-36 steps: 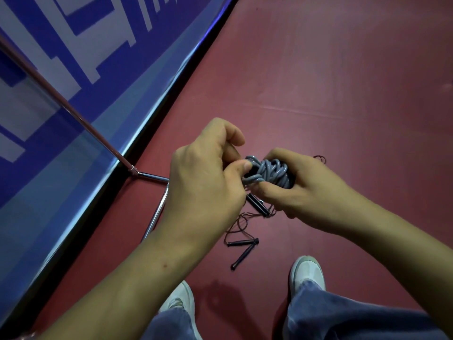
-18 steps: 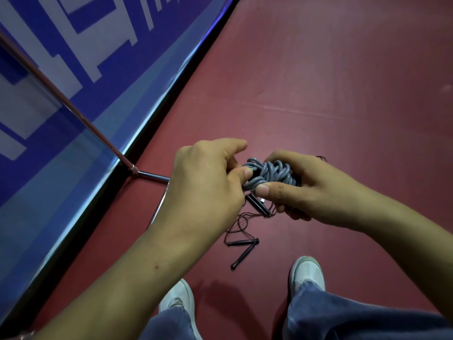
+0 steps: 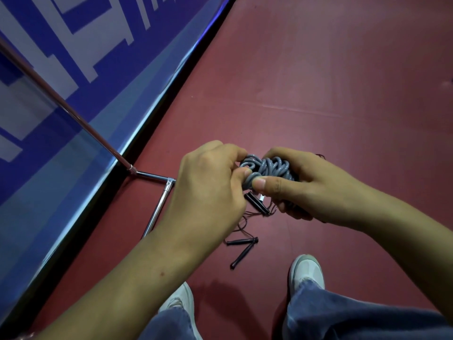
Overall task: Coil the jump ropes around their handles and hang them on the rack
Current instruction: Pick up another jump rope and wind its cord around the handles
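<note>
A grey jump rope (image 3: 267, 168) is wound in a tight bundle, held up between both hands. My right hand (image 3: 308, 186) grips the bundle, thumb pressed across its front. My left hand (image 3: 208, 190) pinches a loop at the bundle's left end with thumb and fingers. A black handle (image 3: 256, 203) pokes out below the bundle. On the floor beneath lie other thin-corded jump ropes with black handles (image 3: 242, 241). The metal rack (image 3: 147, 176) shows its foot and a slanted pole at left.
The floor (image 3: 318, 82) is dark red. A blue and white banner wall (image 3: 73, 69) runs along the left side. My two white shoes (image 3: 307, 269) and blue jeans are at the bottom edge.
My left hand has dropped and closed in on the bundle's left end, now pinching a loop. My right thumb has slid further across the front of the coils.
</note>
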Available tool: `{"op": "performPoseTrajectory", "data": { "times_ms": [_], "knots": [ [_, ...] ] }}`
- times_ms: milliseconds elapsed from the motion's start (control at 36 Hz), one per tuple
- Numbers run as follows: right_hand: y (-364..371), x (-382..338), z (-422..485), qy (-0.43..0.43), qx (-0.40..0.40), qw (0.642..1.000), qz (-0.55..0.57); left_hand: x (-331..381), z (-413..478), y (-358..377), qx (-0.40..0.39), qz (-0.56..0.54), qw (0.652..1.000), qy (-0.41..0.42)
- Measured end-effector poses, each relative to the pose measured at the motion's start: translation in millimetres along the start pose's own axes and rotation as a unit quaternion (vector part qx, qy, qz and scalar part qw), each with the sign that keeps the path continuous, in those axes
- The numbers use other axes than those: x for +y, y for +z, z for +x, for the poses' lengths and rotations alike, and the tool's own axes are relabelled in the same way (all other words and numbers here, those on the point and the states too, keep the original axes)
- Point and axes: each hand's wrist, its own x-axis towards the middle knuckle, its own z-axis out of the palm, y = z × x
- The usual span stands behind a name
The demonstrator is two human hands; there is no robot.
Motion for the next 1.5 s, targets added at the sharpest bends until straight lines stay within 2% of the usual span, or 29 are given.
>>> {"op": "performPoseTrajectory", "data": {
  "times_ms": [250, 389, 528, 861, 1083, 1250, 1389, 1500],
  "knots": [
    [6.4, 1.2, -1.6, 0.001, 0.024, 0.999, 0.021, 5.7, 2.1, -3.7, 0.030, -0.020, 0.998, -0.046],
    [4.1, 0.7, -1.7, 0.036, -0.008, 0.999, 0.029, -5.0, 4.8, -5.1, -0.015, -0.059, 0.994, -0.088],
    [2.4, 4.2, -2.3, 0.043, -0.028, 0.998, 0.036, -10.9, 4.7, -4.9, -0.041, -0.092, 0.991, -0.089],
    [0.3, 1.9, -3.0, 0.049, -0.058, 0.994, 0.076, -13.9, 3.3, -4.4, -0.043, -0.188, 0.977, -0.087],
    [6.8, 2.6, -2.9, 0.048, -0.043, 0.998, 0.025, -18.6, 0.4, 10.2, -0.081, -0.214, 0.961, -0.155],
    [9.6, 2.7, 0.7, 0.037, -0.027, 0.999, 0.010, -20.2, -0.4, 15.3, -0.046, -0.179, 0.970, -0.157],
    [13.2, 4.7, 1.7, 0.023, -0.002, 1.000, -0.014, -21.4, 2.5, 14.5, -0.042, -0.237, 0.952, -0.192],
    [14.6, 5.9, 1.2, 0.027, -0.002, 0.999, -0.035, -19.6, 2.5, 14.8, -0.029, -0.207, 0.961, -0.180]
  ]
}}
